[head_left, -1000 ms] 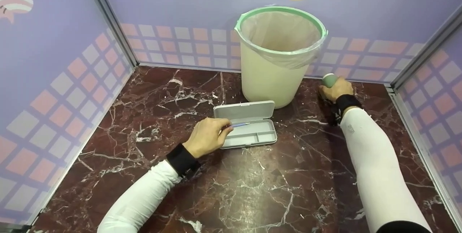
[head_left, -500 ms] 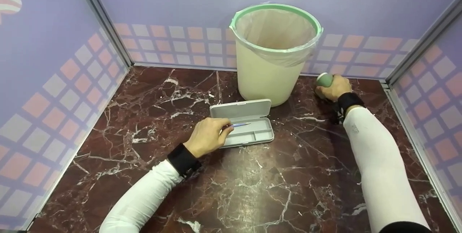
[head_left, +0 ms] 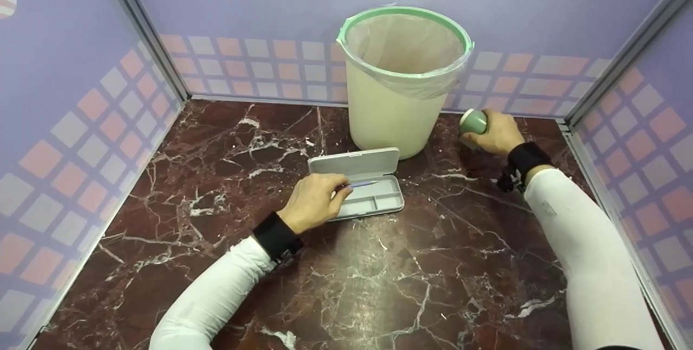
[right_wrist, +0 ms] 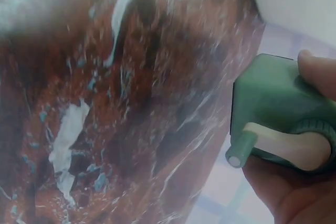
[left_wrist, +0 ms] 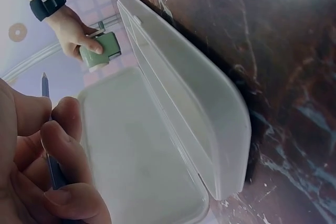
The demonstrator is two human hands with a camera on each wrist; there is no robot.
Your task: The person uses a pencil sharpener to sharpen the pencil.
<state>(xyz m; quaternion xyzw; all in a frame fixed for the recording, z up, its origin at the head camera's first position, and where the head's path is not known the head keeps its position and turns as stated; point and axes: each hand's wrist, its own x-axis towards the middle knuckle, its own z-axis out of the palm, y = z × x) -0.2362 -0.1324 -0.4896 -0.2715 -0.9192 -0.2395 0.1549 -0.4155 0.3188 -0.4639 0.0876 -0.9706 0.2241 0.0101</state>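
Note:
A slim blue pencil (head_left: 364, 183) is pinched between the thumb and fingers of my left hand (head_left: 314, 201), its sharpened tip aimed to the right. Just beneath it lies a light grey pencil case (head_left: 389, 187) with the lid up and shallow compartments inside. In the left wrist view the pencil (left_wrist: 45, 85) stands across the fingers, beside the raised lid (left_wrist: 136, 145). My right hand (head_left: 499, 133) grips a green hand-crank pencil sharpener (head_left: 474, 122) near the back wall, right of the bin. The right wrist view shows the sharpener's crank arm (right_wrist: 283, 142) with a small green knob.
A tall cream bin (head_left: 395, 109) with a green rim and clear liner stands right behind the pencil case, against the back wall (head_left: 260, 3). Purple side panels edge the dark red marbled table (head_left: 227, 160) at left and right.
My right hand has brought the sharpener a little left and turned it slightly. The left hand still holds the pencil over the case. The whole view has shifted slightly.

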